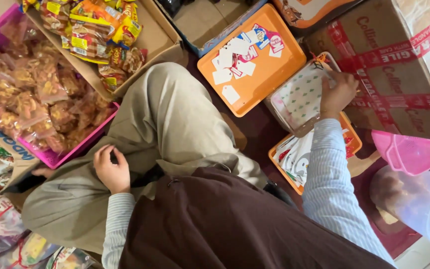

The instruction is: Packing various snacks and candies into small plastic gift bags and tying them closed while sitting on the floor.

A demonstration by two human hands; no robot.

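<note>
The right hand (338, 93) reaches to the far right, its grip closed over the far edge of a clear box (302, 99) holding white paper with a small green pattern. That box lies tilted between two orange trays: the far orange tray (279, 69) carries a loose scatter of white and coloured cards, too overlapped to count, and the near orange tray (352, 144), partly under the box, holds printed white packets. The left hand (110, 169) rests on the beige trouser leg (170, 119), fingers curled loosely, holding nothing. On the left, a pink tray (51, 158) is heaped with clear bags of brown snacks. Beyond it an open cardboard box (160, 37) holds yellow and orange snack packs. A taped cardboard carton (399, 65) stands far right.
</note>
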